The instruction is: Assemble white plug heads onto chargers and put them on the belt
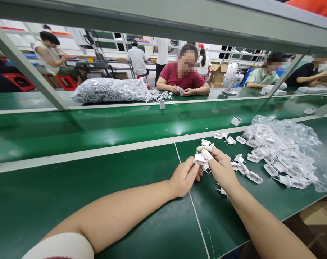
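Observation:
My left hand (pixel 183 178) pinches a white plug adapter (pixel 199 159) between thumb and fingers, its oval face turned partly towards me. Close against it, my right hand (pixel 219 163) has its thumb and forefinger, both in white finger covers, bent together at the adapter's upper edge. Whatever lies between those fingertips is too small to make out. Behind the fingers is another white adapter (pixel 205 142). Below my right hand, a white piece with dark-tipped pins (pixel 221 190) lies on the green bench, partly covered by the wrist.
To the right, a clear plastic bag (pixel 318 154) spills many white plug adapters (pixel 255 177) over the green bench (pixel 131 223). A white housing (pixel 236 121) sits on the green belt (pixel 112 126). Across it, a co-worker (pixel 183 77) handles a small part beside a full bag (pixel 112 90). A grey beam (pixel 163 18) crosses overhead.

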{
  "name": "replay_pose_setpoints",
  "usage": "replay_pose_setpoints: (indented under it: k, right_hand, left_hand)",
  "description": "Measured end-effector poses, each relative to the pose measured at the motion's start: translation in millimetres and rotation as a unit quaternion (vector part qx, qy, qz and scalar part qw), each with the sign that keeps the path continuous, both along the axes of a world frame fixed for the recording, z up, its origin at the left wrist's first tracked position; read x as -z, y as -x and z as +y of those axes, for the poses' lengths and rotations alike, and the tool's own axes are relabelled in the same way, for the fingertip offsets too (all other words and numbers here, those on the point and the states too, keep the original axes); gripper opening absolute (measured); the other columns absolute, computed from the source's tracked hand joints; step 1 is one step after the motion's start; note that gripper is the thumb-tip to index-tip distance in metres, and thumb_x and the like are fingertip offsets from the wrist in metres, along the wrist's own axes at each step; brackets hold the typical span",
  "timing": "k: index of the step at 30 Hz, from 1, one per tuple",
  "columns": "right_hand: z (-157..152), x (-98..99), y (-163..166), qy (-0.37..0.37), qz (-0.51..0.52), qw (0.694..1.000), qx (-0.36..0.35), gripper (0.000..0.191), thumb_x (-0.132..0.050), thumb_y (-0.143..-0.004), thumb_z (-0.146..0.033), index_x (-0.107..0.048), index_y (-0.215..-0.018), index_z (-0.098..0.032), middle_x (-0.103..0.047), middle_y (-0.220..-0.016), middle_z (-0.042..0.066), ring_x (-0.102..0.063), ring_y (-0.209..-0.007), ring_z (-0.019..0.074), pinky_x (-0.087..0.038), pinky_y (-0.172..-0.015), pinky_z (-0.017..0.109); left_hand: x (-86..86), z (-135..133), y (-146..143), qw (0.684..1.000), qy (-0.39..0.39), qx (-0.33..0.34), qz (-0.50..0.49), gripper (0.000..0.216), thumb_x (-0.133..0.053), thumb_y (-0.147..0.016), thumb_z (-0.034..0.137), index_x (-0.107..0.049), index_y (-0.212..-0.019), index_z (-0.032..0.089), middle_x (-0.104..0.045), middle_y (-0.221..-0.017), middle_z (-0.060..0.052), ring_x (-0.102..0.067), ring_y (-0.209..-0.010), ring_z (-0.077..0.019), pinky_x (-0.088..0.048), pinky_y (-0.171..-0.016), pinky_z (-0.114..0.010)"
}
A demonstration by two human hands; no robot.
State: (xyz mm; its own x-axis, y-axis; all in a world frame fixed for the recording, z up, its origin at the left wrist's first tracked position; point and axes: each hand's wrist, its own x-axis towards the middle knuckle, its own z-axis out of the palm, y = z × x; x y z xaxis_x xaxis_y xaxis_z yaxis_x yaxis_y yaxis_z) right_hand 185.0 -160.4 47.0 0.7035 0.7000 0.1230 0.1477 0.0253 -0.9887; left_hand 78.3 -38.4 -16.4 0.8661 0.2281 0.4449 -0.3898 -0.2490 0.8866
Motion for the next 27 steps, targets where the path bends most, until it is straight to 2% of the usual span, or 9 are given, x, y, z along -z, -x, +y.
replay_pose_setpoints:
  k: [12, 18, 23, 27]
  right_hand:
    - [0.2, -1.4, 0.2, 0.005, -0.012, 1.0, 0.01, 0.036, -0.071, -0.092, -0.049, -0.076, -0.115, -0.021, -0.068, -0.075, 0.0, -0.058, -0.061, 0.0152, -0.047, -0.062, 0.031]
    - [0.8, -1.3, 2.3, -0.003, 0.006, 1.0, 0.003, 0.045, -0.07, -0.092, -0.046, -0.067, -0.13, -0.022, -0.069, -0.078, -0.001, -0.059, -0.06, 0.0151, -0.047, -0.061, 0.031]
    - [0.5, -7.1, 3.6, 0.004, 0.035, 0.999, -0.033, 0.038, -0.072, -0.093, -0.05, -0.073, -0.118, -0.022, -0.066, -0.072, -0.002, -0.058, -0.058, 0.0146, -0.048, -0.063, 0.031]
    - [2.5, -11.5, 6.3, 0.001, 0.028, 0.997, -0.072, 0.038, -0.075, -0.09, -0.058, -0.078, -0.093, -0.02, -0.064, -0.065, -0.001, -0.059, -0.061, 0.0151, -0.049, -0.065, 0.032]
  left_hand:
    - [0.1, -0.7, -1.0, 1.0, 0.007, -0.001, 0.001, 0.042, -0.035, -0.113, 0.057, -0.053, -0.099, 0.021, -0.064, -0.081, -0.003, -0.065, -0.07, -0.0176, -0.053, -0.073, -0.034]
    - [0.1, -0.7, -1.1, 1.0, 0.009, -0.005, 0.0, 0.043, -0.036, -0.112, 0.058, -0.054, -0.099, 0.021, -0.066, -0.082, -0.003, -0.065, -0.07, -0.0172, -0.053, -0.074, -0.034]
    - [-2.6, -0.6, -1.2, 1.0, 0.026, -0.013, -0.006, 0.044, -0.037, -0.111, 0.06, -0.054, -0.099, 0.021, -0.066, -0.083, -0.003, -0.065, -0.067, -0.016, -0.054, -0.07, -0.032]
    - [-3.7, 0.0, -4.3, 0.997, 0.064, -0.035, -0.006, 0.037, -0.042, -0.111, 0.054, -0.054, -0.101, 0.021, -0.067, -0.082, -0.001, -0.066, -0.064, -0.0143, -0.055, -0.067, -0.031]
